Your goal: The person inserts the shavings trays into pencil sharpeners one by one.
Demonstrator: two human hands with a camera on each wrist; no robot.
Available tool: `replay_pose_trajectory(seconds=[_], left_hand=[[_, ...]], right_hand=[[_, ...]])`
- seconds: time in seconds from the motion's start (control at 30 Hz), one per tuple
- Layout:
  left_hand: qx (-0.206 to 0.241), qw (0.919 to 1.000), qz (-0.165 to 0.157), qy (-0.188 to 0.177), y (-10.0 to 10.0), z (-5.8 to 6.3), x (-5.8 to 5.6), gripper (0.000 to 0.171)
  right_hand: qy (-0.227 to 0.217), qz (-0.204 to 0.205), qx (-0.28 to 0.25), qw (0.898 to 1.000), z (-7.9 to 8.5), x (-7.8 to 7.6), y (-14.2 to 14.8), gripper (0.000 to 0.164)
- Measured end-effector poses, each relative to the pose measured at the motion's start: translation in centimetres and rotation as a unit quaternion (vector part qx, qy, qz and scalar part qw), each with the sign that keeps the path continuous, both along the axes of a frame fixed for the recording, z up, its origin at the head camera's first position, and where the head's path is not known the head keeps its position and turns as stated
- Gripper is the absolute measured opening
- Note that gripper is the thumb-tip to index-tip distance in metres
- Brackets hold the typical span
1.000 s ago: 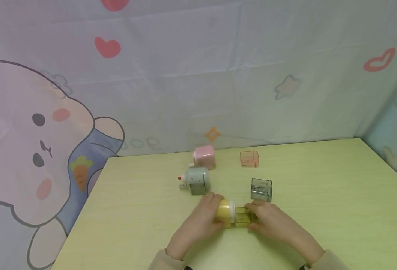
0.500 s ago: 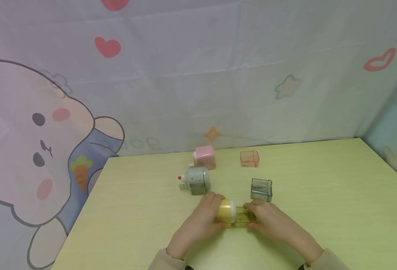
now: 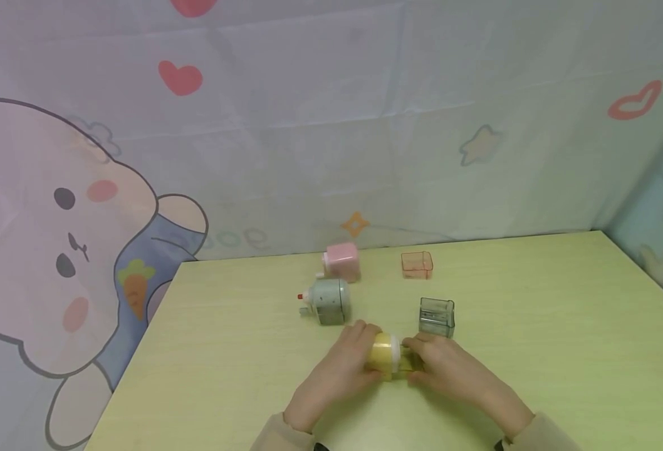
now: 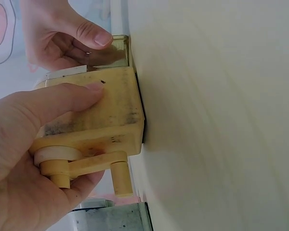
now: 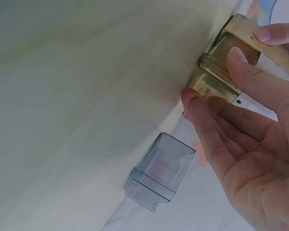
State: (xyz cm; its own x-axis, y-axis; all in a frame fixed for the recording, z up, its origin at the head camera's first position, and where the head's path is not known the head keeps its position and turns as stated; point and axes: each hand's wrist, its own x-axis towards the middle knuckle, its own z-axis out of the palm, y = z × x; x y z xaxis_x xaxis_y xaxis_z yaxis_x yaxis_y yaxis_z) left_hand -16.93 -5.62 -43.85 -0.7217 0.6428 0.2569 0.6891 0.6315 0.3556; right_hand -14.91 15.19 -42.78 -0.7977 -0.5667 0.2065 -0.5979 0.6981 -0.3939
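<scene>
A yellow crank pencil sharpener (image 3: 381, 351) rests on the table, held by my left hand (image 3: 345, 360). In the left wrist view that thumb lies along its scuffed yellow side, and the crank handle (image 4: 121, 178) sticks out by the palm. My right hand (image 3: 450, 369) grips the clear yellow shavings drawer (image 5: 214, 79) between thumb and fingers. The drawer is partly inside the sharpener's front, its outer end still showing. Left of and behind my hands is a grey crank sharpener (image 3: 330, 302); a clear grey drawer (image 3: 437, 317) lies just beyond my right hand.
Farther back on the pale yellow-green table (image 3: 563, 326) stand a pink sharpener (image 3: 343, 262) and a clear pink drawer (image 3: 417, 265). A printed cloth backdrop (image 3: 309, 125) rises behind the table's back edge.
My left hand and the yellow sharpener have shifted slightly right, towards my right hand. Less of the clear yellow drawer shows between them, so it sits deeper in the sharpener.
</scene>
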Motion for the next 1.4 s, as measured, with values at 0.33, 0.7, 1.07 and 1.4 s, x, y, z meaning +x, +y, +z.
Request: replay_pose_trajectory(seconds=[0.33, 0.7, 1.07, 1.4], left_hand=[[-0.006, 1.0, 0.003, 0.004, 0.29, 0.12, 0.03, 0.057], [-0.007, 1.0, 0.006, 0.0, 0.35, -0.02, 0.04, 0.058], [-0.006, 1.0, 0.004, 0.005, 0.36, 0.24, 0.14, 0.057], [-0.007, 0.9999, 0.004, 0.013, 0.34, 0.26, 0.19, 0.057]], right_hand=[[-0.004, 0.001, -0.001, 1.0, 0.16, -0.11, -0.22, 0.036], [-0.001, 0.002, 0.004, 1.0, -0.04, -0.28, -0.28, 0.041], [0.0, 0.005, 0.004, 1.0, -0.09, -0.43, -0.38, 0.039], [-0.001, 0.009, 0.001, 1.0, -0.21, -0.58, -0.65, 0.034]])
